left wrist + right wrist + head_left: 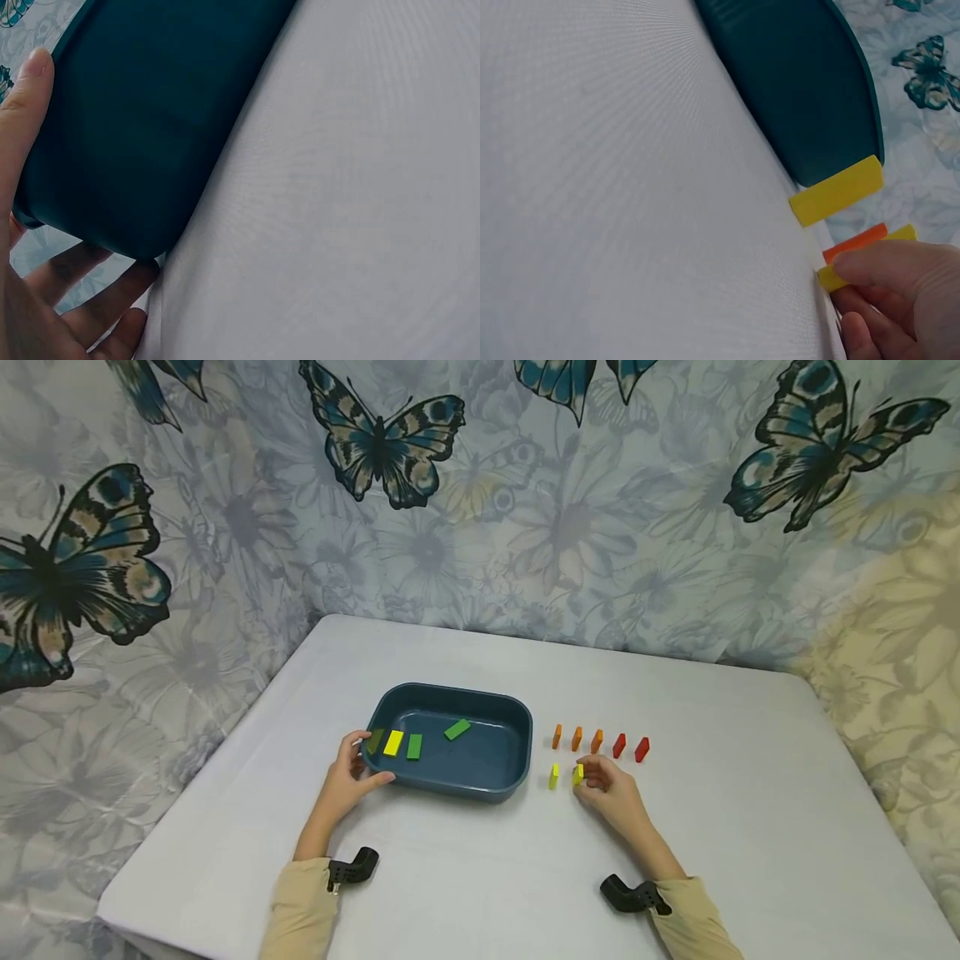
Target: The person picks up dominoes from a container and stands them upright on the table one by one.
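My left hand (348,779) grips the left end of a dark blue rectangular tray (450,787), its thumb at the front side and its fingers around the corner. Inside lie a yellow domino block (393,743), two green blocks (414,747) and a shaded greenish block (375,742) by the left wall. Right of the tray, my right hand (611,789) pinches an upright yellow domino block (578,775) between thumb and fingers. Its lower end is at the tablecloth in the right wrist view. Another yellow block (838,190) stands upright between that hand and the tray.
Behind the right hand stands a row of three orange blocks (577,739) and two red blocks (618,745). A white cloth covers the table (480,877). Butterfly-patterned fabric (480,527) rises behind and at the sides. A black wrist camera (630,894) sits on each forearm.
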Demonstrator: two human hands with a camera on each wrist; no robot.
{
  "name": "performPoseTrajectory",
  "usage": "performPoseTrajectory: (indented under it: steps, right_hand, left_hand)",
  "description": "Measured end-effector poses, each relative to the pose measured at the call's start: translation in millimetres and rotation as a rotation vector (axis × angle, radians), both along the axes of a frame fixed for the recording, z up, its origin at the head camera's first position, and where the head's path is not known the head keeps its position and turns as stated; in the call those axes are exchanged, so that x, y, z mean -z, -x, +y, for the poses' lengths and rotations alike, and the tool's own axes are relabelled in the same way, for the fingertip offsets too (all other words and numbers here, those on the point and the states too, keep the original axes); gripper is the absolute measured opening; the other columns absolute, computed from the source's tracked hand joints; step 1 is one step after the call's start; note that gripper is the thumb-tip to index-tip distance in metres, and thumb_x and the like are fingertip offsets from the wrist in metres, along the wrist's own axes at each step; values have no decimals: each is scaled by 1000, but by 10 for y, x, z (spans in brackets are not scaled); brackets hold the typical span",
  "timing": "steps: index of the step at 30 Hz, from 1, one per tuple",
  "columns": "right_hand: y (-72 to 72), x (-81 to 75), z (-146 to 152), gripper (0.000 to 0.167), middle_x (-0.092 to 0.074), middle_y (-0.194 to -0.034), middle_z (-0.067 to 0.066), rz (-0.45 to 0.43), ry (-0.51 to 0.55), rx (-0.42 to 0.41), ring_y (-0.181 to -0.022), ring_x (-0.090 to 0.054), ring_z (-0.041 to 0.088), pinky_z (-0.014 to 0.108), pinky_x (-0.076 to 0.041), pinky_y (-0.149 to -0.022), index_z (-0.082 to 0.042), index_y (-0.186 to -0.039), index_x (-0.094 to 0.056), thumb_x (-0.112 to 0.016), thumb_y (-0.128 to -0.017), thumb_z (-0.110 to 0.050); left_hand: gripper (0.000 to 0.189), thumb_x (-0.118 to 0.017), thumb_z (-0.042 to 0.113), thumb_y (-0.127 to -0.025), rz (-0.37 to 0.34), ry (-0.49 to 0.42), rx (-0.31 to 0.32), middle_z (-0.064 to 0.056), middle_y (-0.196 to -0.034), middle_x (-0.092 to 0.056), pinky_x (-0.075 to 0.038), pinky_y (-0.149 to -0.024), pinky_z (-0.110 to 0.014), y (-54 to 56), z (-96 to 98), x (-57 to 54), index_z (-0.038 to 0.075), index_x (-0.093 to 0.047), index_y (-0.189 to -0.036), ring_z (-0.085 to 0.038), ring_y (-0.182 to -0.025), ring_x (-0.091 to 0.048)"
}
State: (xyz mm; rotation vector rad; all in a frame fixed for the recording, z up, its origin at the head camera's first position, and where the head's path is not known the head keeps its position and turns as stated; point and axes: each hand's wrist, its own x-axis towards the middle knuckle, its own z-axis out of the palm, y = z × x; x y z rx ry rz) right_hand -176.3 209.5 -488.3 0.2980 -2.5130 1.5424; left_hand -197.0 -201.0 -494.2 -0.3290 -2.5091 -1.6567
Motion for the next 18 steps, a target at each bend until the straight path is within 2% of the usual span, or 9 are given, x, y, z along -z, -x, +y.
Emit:
performPoseTrajectory:
  steps: [3,6,9,11,12,14,16,18]
  right_hand:
    - [56,64,38,39,-59,-98,17,-22,6,-18,-89,-56,21,23,-47,-72,8,-106,-54,-70,-70,8]
    - [54,-5,46,45,-56,-104,20,27,-16,-65,-94,-54,26,30,-46,-76,9,-110,-51,-72,-71,4]
    - [-20,-294,35,53,-54,-110,19,176,-122,-67,-100,-50,31,42,-42,-82,8,-113,-50,-75,-67,0]
    - [-72,-573,1,56,-53,-112,16,305,-189,-56,-102,-48,28,41,-39,-84,5,-114,-50,-76,-65,0]
    - [-89,-703,-32,57,-53,-112,14,358,-201,-55,-103,-47,26,38,-37,-85,4,-114,-51,-76,-64,1]
    - [-91,-903,-133,55,-54,-110,12,448,-167,-81,-101,-47,22,32,-37,-85,1,-112,-53,-75,-63,4]
    - [-96,-1071,-302,48,-57,-105,13,492,-111,-107,-97,-49,22,29,-38,-83,2,-107,-56,-74,-63,8]
    - [-88,-1158,-492,40,-58,-99,17,515,-50,-120,-93,-52,26,35,-42,-79,6,-101,-57,-72,-64,13]
  left_hand:
    - [74,-77,16,-71,5,-11,-4,-23,-122,-49,-38,-84,-48,-1,-4,-3,10,-31,-128,-32,-95,-51]
    - [73,-77,15,-71,8,-15,-21,-23,-122,-49,-38,-83,-47,1,-8,8,11,-31,-128,-30,-94,-51]
    - [73,-77,16,-71,-1,-15,-12,-23,-122,-48,-38,-83,-46,3,20,15,12,-31,-128,-29,-94,-51]
    - [74,-76,16,-72,-11,-21,-4,-23,-123,-48,-38,-84,-46,11,44,16,10,-30,-129,-30,-95,-50]
    - [74,-76,15,-72,-12,-19,1,-25,-123,-47,-38,-84,-47,-9,67,-31,8,-30,-129,-32,-96,-50]
    - [73,-76,13,-72,-14,-15,2,-26,-122,-47,-38,-84,-48,-38,82,-78,7,-30,-129,-33,-96,-50]
    - [73,-76,12,-72,-13,-9,-7,-26,-123,-46,-38,-84,-48,-43,78,-85,7,-31,-128,-33,-96,-51]
    - [72,-76,12,-72,-9,0,-8,-26,-122,-47,-39,-83,-47,-55,67,-78,8,-31,-128,-33,-95,-51]
